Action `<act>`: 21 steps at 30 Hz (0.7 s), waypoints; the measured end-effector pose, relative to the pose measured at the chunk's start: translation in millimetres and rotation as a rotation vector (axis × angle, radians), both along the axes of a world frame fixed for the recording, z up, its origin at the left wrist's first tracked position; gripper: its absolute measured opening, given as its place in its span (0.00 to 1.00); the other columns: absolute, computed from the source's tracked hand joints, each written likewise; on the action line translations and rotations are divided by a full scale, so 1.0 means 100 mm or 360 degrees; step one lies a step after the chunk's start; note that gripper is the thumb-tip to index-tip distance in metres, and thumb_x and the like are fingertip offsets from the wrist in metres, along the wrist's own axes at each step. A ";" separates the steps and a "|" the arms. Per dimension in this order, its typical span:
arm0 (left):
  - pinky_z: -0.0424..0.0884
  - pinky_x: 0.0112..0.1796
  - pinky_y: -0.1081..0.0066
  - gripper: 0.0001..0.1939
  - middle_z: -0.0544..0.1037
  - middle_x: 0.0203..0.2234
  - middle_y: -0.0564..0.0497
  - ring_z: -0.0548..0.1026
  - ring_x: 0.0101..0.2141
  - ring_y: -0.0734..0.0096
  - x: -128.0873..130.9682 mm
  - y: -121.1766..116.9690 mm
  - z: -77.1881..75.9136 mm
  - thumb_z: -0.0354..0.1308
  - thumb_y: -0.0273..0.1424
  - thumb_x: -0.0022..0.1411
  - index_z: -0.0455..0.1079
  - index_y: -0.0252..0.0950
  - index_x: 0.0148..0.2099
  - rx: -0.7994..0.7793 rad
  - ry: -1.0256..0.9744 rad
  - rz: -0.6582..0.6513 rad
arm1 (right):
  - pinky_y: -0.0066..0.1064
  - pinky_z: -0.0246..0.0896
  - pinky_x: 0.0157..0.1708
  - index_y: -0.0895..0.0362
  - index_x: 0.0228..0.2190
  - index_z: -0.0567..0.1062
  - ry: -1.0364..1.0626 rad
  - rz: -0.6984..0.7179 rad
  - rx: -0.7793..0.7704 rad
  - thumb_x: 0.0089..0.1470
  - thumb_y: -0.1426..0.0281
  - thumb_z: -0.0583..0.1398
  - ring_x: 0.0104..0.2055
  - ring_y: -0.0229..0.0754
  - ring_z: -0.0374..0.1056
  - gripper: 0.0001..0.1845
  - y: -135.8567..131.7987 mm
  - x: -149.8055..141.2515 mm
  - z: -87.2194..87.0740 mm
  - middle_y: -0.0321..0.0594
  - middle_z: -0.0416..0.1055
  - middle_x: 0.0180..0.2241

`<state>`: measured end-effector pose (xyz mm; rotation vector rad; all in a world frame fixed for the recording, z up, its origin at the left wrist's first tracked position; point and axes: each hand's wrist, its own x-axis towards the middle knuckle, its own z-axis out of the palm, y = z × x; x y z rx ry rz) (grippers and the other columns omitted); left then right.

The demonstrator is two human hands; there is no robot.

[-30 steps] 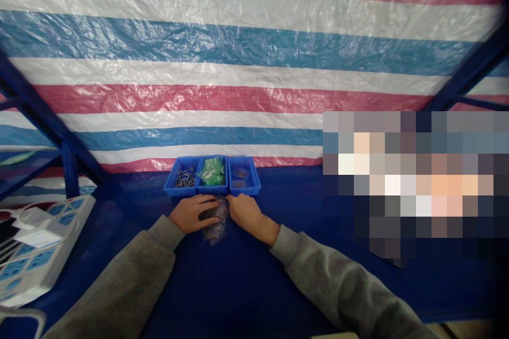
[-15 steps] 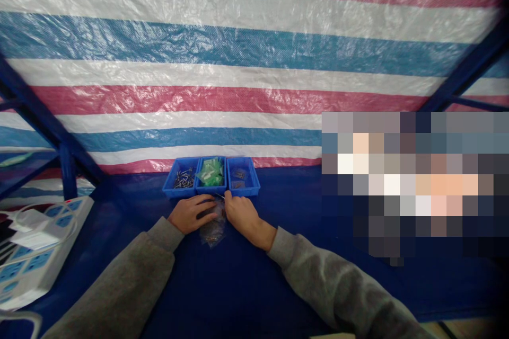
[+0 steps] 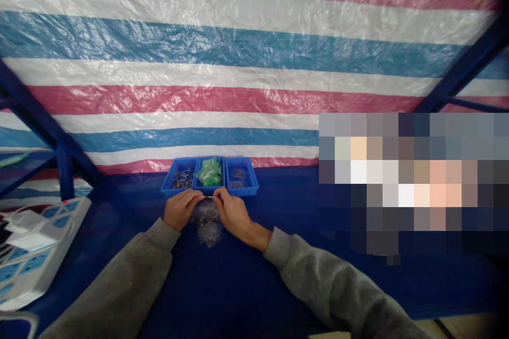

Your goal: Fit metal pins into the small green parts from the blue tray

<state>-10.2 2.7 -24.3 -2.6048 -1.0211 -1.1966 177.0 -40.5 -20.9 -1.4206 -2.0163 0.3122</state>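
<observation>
My left hand (image 3: 182,210) and my right hand (image 3: 234,217) are closed in a pinch on the top edge of a small clear plastic bag (image 3: 205,212), one at each end. Small dark parts show through the plastic, too small to name. Just below it, on the blue table, lies another clear bag (image 3: 209,234) with brownish bits inside; whether the two bags touch I cannot tell. Right behind my hands stand three blue bins in a row: a left bin (image 3: 164,189) with metal screws, a middle bin (image 3: 210,190) with green packets, and a right bin (image 3: 255,191) with small clear bags.
A white power strip (image 3: 50,259) with a plugged-in white adapter and cable lies at the left. Striped plastic sheeting (image 3: 222,100) hangs behind the blue table (image 3: 222,291), between blue frame posts. A pixelated area covers the right side.
My left hand has gone from lying spread over the bag to pinching its top edge. My right hand has shifted slightly left, and more of the bags shows between the hands.
</observation>
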 end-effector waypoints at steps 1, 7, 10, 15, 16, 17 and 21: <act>0.70 0.37 0.74 0.09 0.78 0.29 0.52 0.75 0.32 0.74 0.00 -0.01 0.01 0.50 0.31 0.64 0.71 0.36 0.35 0.0003 -0.0022 0.0016 | 0.25 0.55 0.28 0.55 0.42 0.64 0.0074 0.0017 0.0019 0.62 0.67 0.48 0.29 0.38 0.70 0.09 0.01 -0.01 -0.01 0.35 0.72 0.28; 0.70 0.34 0.76 0.10 0.77 0.25 0.52 0.75 0.28 0.75 0.05 -0.08 0.08 0.50 0.31 0.64 0.71 0.35 0.33 -0.0039 -0.0034 0.0022 | 0.24 0.58 0.32 0.56 0.39 0.68 0.0396 0.0109 0.0168 0.62 0.65 0.48 0.31 0.37 0.69 0.12 0.02 -0.01 -0.09 0.37 0.72 0.31; 0.70 0.34 0.75 0.08 0.77 0.26 0.52 0.75 0.28 0.75 0.06 -0.08 0.07 0.52 0.31 0.62 0.70 0.35 0.34 -0.0040 -0.0068 0.0000 | 0.25 0.59 0.35 0.56 0.37 0.70 0.0502 0.0102 0.0202 0.62 0.65 0.49 0.33 0.37 0.69 0.13 0.02 0.01 -0.13 0.37 0.73 0.31; 0.71 0.38 0.73 0.06 0.78 0.30 0.51 0.76 0.33 0.73 0.10 -0.12 0.08 0.54 0.30 0.61 0.71 0.36 0.37 -0.0061 -0.0199 -0.0072 | 0.25 0.58 0.33 0.57 0.33 0.71 0.0534 0.0096 0.0209 0.62 0.64 0.49 0.30 0.37 0.68 0.15 0.02 0.01 -0.16 0.37 0.72 0.29; 0.72 0.39 0.72 0.06 0.78 0.31 0.51 0.76 0.34 0.72 0.12 -0.14 0.09 0.54 0.30 0.61 0.72 0.36 0.37 -0.0074 -0.0226 -0.0073 | 0.25 0.58 0.33 0.57 0.32 0.72 0.0525 0.0102 0.0211 0.62 0.65 0.48 0.30 0.36 0.68 0.15 0.02 0.01 -0.16 0.37 0.72 0.28; 0.72 0.39 0.72 0.06 0.78 0.32 0.51 0.76 0.34 0.72 0.13 -0.15 0.09 0.53 0.30 0.61 0.72 0.36 0.37 -0.0084 -0.0248 -0.0066 | 0.24 0.57 0.33 0.57 0.32 0.72 0.0515 0.0106 0.0215 0.62 0.65 0.48 0.29 0.36 0.67 0.15 0.02 0.01 -0.17 0.37 0.72 0.28; 0.72 0.39 0.71 0.07 0.79 0.33 0.50 0.76 0.35 0.71 0.12 -0.16 0.09 0.54 0.29 0.60 0.73 0.36 0.39 0.0042 -0.0302 0.0051 | 0.25 0.57 0.34 0.57 0.32 0.72 0.0513 0.0057 0.0272 0.62 0.66 0.48 0.31 0.36 0.67 0.16 0.03 0.02 -0.17 0.38 0.72 0.30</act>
